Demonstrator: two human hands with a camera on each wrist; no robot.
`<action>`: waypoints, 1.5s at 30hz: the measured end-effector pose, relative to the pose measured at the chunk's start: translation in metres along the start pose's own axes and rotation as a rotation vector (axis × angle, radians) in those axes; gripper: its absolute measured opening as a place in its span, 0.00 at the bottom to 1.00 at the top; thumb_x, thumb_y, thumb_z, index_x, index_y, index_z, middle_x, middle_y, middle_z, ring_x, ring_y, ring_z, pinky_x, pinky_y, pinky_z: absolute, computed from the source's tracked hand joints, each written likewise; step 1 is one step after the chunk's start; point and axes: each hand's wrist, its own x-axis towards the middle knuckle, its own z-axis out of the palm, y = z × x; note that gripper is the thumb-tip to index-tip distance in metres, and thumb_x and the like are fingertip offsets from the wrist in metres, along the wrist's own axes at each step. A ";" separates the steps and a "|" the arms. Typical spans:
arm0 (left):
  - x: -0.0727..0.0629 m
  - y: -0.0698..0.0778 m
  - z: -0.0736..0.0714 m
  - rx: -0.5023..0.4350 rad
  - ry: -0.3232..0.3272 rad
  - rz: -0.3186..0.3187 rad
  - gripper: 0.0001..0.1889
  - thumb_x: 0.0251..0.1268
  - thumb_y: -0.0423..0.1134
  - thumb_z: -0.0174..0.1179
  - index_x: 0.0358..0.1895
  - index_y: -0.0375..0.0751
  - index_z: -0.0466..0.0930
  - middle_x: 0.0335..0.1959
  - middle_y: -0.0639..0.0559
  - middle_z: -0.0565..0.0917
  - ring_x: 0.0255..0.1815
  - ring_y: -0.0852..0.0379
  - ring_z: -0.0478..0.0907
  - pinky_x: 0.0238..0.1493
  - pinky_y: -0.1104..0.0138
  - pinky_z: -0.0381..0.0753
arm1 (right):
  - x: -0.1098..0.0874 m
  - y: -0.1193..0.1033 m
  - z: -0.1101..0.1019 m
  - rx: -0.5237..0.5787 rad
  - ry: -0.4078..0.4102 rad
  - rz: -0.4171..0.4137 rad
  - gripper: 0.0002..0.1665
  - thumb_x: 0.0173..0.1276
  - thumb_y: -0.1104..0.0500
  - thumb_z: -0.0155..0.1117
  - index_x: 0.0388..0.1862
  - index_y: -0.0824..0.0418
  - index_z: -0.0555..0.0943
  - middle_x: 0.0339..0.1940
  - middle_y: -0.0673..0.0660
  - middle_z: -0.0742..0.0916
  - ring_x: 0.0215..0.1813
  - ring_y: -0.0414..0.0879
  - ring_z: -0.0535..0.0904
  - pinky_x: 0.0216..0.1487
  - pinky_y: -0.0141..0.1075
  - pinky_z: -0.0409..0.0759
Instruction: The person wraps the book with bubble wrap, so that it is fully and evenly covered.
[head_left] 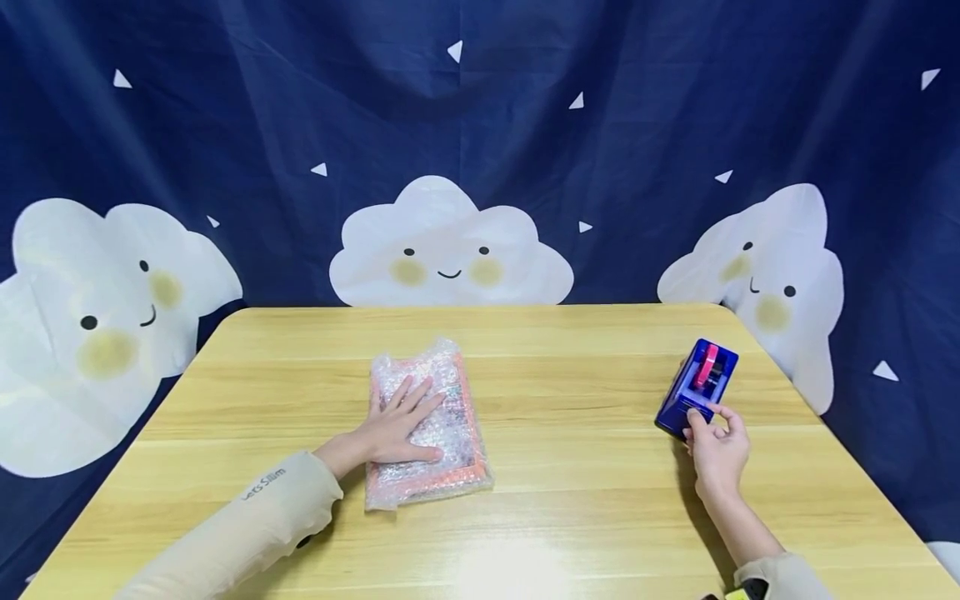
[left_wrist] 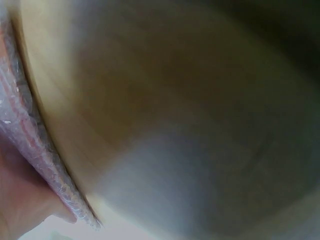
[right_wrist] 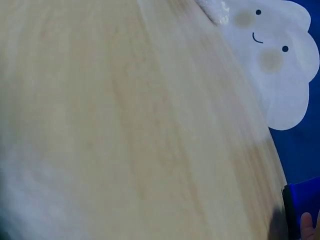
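A flat, orange-edged item in bubble wrap [head_left: 463, 433] lies left of the table's middle. My left hand [head_left: 401, 429] rests on it, palm down with fingers spread. In the left wrist view the edge of the wrap [left_wrist: 35, 125] runs down the left side, the thumb beside it. At the right stands a blue tape dispenser [head_left: 675, 408] with a red roll core inside. My right hand [head_left: 722, 458] pinches its near end between thumb and index finger, the other fingers curled. Only the dispenser's corner and fingertips [right_wrist: 306, 225] show in the right wrist view.
The wooden table [head_left: 570, 467] stretches between the two hands. Behind it hangs a dark blue curtain [head_left: 517, 100] with smiling clouds and white triangles. The table's right edge runs close beyond the dispenser.
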 end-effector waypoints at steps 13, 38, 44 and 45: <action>0.001 -0.003 0.002 0.020 0.062 0.030 0.47 0.50 0.70 0.51 0.71 0.48 0.52 0.73 0.42 0.46 0.71 0.36 0.36 0.58 0.34 0.20 | 0.004 -0.016 -0.001 -0.129 -0.065 0.049 0.11 0.59 0.67 0.56 0.34 0.54 0.68 0.06 0.43 0.73 0.11 0.34 0.68 0.12 0.23 0.67; 0.001 -0.002 0.003 0.016 0.016 0.001 0.47 0.51 0.70 0.51 0.72 0.52 0.49 0.74 0.46 0.42 0.72 0.40 0.32 0.58 0.36 0.18 | 0.004 -0.008 -0.007 -0.206 -0.099 -0.013 0.13 0.59 0.69 0.54 0.35 0.51 0.67 0.06 0.44 0.69 0.10 0.35 0.66 0.10 0.25 0.63; 0.001 -0.002 0.002 0.007 0.014 0.006 0.47 0.51 0.69 0.52 0.71 0.50 0.50 0.74 0.44 0.43 0.72 0.39 0.32 0.58 0.35 0.20 | 0.005 -0.008 -0.009 -0.223 -0.125 -0.009 0.12 0.60 0.68 0.54 0.37 0.52 0.67 0.07 0.45 0.70 0.10 0.36 0.67 0.12 0.25 0.65; 0.001 -0.002 0.002 0.008 0.013 0.006 0.47 0.51 0.69 0.52 0.71 0.50 0.50 0.74 0.44 0.43 0.72 0.39 0.32 0.58 0.35 0.20 | 0.005 -0.008 -0.009 -0.229 -0.130 -0.010 0.12 0.60 0.68 0.54 0.37 0.52 0.67 0.07 0.45 0.70 0.11 0.36 0.67 0.12 0.25 0.65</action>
